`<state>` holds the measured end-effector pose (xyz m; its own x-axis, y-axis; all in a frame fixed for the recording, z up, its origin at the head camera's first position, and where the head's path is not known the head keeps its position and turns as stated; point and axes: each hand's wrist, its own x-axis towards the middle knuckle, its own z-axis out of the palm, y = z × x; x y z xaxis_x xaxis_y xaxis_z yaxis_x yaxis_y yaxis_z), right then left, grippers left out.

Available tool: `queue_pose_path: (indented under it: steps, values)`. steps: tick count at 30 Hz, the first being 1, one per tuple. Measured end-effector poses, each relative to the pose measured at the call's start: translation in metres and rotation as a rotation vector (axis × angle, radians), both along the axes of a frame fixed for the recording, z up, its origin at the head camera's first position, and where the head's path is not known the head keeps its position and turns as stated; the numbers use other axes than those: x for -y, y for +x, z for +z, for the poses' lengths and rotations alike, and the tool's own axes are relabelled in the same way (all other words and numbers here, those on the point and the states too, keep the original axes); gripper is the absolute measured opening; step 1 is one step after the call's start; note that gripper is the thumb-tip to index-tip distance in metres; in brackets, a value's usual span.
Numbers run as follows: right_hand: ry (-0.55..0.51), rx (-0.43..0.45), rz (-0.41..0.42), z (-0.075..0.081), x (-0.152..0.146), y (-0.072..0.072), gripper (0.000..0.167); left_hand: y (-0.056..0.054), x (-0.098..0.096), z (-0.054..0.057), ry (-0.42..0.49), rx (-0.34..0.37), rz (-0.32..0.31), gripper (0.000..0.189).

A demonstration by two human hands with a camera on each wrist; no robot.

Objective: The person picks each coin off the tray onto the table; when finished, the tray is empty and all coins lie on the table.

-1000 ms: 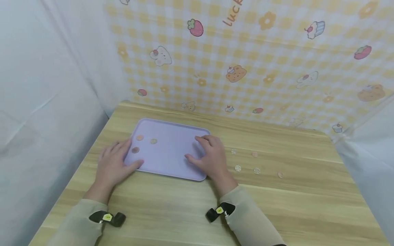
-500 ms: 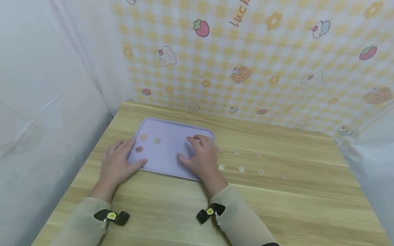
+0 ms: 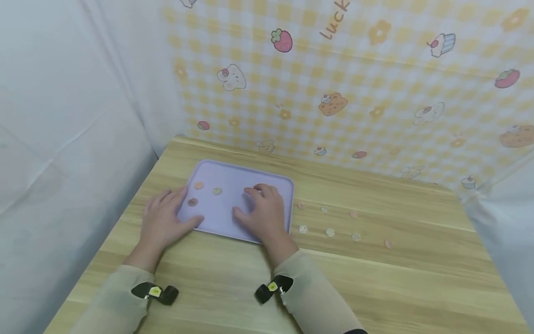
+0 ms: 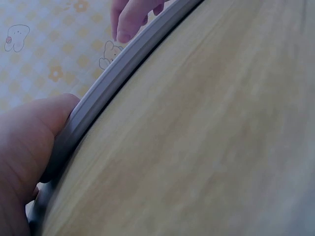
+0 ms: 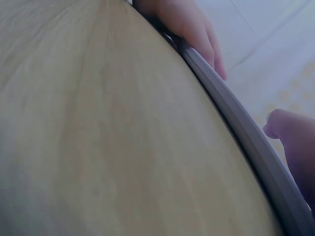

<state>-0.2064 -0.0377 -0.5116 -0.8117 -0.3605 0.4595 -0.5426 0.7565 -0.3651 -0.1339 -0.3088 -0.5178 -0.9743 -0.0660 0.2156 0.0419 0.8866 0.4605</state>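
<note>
A shallow lilac tray [image 3: 233,171] lies on the wooden table in the head view. Near its left end are three coins: a copper-coloured coin [image 3: 199,185], a silvery coin [image 3: 217,190] and a darker brown coin [image 3: 193,202]. My left hand [image 3: 162,222] rests at the tray's front left corner, fingers spread along the left rim and thumb over the front rim. Over the tray's right half hovers my right hand [image 3: 265,214], fingers bent softly and thumb well apart, with nothing visible between them. Both wrist views show the tray's rim [image 4: 103,93] edge-on, with fingers beside it.
Several coins lie in two loose rows on the table [image 3: 409,283] right of the tray, among them a reddish coin [image 3: 301,204] and a silvery coin [image 3: 303,229]. A yellow-checked cloth [image 3: 308,83] hangs behind the table; a white curtain [image 3: 62,139] hangs at left.
My right hand has slid left over the tray, uncovering two coins beside its right edge. My left hand keeps its place at the tray. The head view has shifted slightly.
</note>
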Motion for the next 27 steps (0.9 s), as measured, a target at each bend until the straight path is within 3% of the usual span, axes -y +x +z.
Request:
queue_pose_path:
  steps: [12,21,27]
  values:
    - [0.172,0.115,0.031,0.001,0.050,0.009,0.056,0.003,-0.001,0.000,-0.002,-0.011,-0.004,0.099]
    - [0.342,0.254,-0.020,0.001,0.074,0.005,0.082,-0.004,0.003,-0.001,-0.012,0.019,-0.008,0.100]
    - [0.359,0.278,-0.050,0.001,0.082,0.004,0.074,-0.009,0.007,-0.003,-0.014,0.027,-0.020,0.100]
